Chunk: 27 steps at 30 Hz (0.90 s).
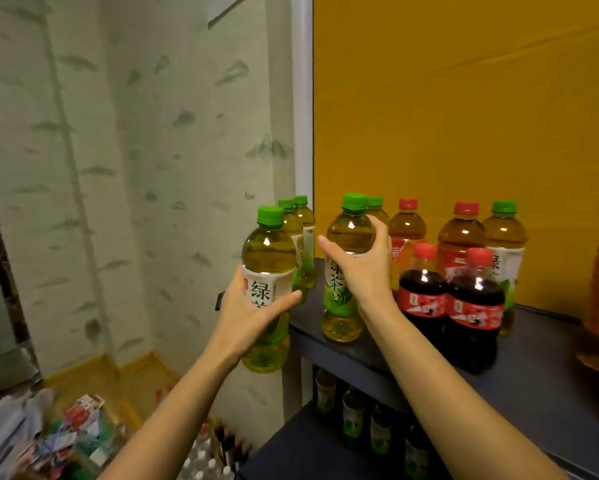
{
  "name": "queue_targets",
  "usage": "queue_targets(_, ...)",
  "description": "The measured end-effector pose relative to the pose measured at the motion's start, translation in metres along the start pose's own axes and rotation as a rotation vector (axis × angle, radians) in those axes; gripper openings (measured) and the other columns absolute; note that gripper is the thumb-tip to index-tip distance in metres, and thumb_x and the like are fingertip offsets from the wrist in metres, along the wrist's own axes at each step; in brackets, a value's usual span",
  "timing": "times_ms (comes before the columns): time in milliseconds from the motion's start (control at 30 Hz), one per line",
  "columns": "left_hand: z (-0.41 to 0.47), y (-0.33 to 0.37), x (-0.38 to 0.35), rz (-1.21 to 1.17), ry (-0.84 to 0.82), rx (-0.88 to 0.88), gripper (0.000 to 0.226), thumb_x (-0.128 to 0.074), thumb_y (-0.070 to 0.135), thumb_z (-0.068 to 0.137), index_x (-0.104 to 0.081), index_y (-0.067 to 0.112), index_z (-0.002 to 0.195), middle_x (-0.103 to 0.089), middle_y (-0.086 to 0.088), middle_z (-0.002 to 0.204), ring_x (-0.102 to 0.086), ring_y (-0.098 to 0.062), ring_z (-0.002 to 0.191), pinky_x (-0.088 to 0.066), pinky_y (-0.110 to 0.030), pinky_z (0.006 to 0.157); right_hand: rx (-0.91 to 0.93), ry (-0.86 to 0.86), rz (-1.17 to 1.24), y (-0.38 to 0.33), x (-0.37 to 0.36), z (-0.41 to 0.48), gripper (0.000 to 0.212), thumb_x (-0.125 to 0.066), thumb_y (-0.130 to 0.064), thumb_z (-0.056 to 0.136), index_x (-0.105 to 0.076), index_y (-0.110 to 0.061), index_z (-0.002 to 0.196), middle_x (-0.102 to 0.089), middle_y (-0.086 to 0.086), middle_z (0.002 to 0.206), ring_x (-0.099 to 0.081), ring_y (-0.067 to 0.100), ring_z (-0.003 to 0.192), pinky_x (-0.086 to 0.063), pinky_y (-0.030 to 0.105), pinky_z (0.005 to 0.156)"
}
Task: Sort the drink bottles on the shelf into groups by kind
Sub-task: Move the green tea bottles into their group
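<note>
- The left hand (253, 306) reaches forward with the forearm rising from the lower edge of the view; its fingers (284, 301) wrap the label of a clear plastic green-tea bottle with a green cap (268, 289), held upright in the air just left of the dark grey shelf (533, 375).
- The right hand (363, 268) stretches out over the shelf's front edge, fingers closed round the shoulder of a second green-capped green-tea bottle (346, 268), which stands upright at the shelf's front left corner.
- Two more green-capped tea bottles (299, 233) stand at the shelf's back left.
- Right of the held bottle on the shelf stand two dark cola bottles with red caps (450, 299), and behind them amber red-capped tea bottles (460, 237).
</note>
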<state>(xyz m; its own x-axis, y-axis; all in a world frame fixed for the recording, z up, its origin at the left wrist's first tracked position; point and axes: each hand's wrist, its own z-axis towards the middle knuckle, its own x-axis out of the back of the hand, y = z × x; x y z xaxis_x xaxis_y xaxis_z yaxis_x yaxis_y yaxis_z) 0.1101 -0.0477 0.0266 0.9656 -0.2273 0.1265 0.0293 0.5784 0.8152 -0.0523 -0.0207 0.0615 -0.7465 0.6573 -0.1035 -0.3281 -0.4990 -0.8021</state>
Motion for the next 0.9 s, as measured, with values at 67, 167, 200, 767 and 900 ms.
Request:
queue_targets(67,0.018,-0.012,0.001,-0.03,-0.035,-0.001,0.057,-0.081,0.017,0.062,-0.051,0.032,0.108,-0.064,0.014,0.104,-0.062,0.004,0.093,-0.052,-0.014,0.078,0.0,0.021,-0.051,0.013,-0.011,0.011,0.077,-0.081,-0.028,0.068,-0.039,-0.018,0.132,-0.043,0.006,0.135,-0.041,0.019,0.125,-0.036,0.024,0.09)
queue_targets(167,0.042,-0.028,-0.002,-0.074,-0.106,0.028,0.062,-0.081,0.024,0.061,-0.051,0.029,0.115,-0.064,0.011,0.108,-0.062,-0.002,0.098,-0.052,-0.023,0.085,-0.016,0.051,-0.126,0.031,-0.024,0.027,0.078,-0.079,-0.03,0.07,-0.036,-0.019,0.134,-0.04,0.005,0.137,-0.038,0.018,0.127,-0.035,0.024,0.091)
queue_targets(200,0.05,-0.033,-0.003,-0.088,-0.129,0.04,0.066,-0.081,0.029,0.058,-0.051,0.027,0.117,-0.065,0.009,0.108,-0.063,-0.005,0.099,-0.053,-0.028,0.088,-0.019,0.057,-0.145,0.038,-0.028,0.032,0.078,-0.079,-0.031,0.07,-0.035,-0.02,0.133,-0.04,0.004,0.137,-0.038,0.018,0.128,-0.037,0.026,0.094)
queue_targets(767,0.114,-0.086,-0.036,-0.215,-0.342,-0.063,0.076,-0.081,0.043,0.055,-0.046,0.03,0.122,-0.061,0.014,0.115,-0.056,-0.002,0.108,-0.047,-0.021,0.091,-0.238,-0.001,-0.394,0.066,-0.045,0.08,0.073,-0.056,-0.032,0.089,-0.01,-0.018,0.143,-0.037,0.011,0.144,-0.041,0.022,0.128,-0.038,0.035,0.104)
queue_targets(900,0.115,-0.089,-0.05,-0.221,-0.284,-0.087,0.072,-0.082,0.029,0.063,-0.043,0.018,0.123,-0.058,0.009,0.114,-0.055,-0.004,0.105,-0.04,0.002,0.078,-0.196,0.05,-0.442,0.049,-0.037,0.063,0.066,-0.052,-0.037,0.091,-0.016,-0.023,0.144,-0.035,0.008,0.147,-0.037,0.022,0.134,-0.033,0.04,0.11)
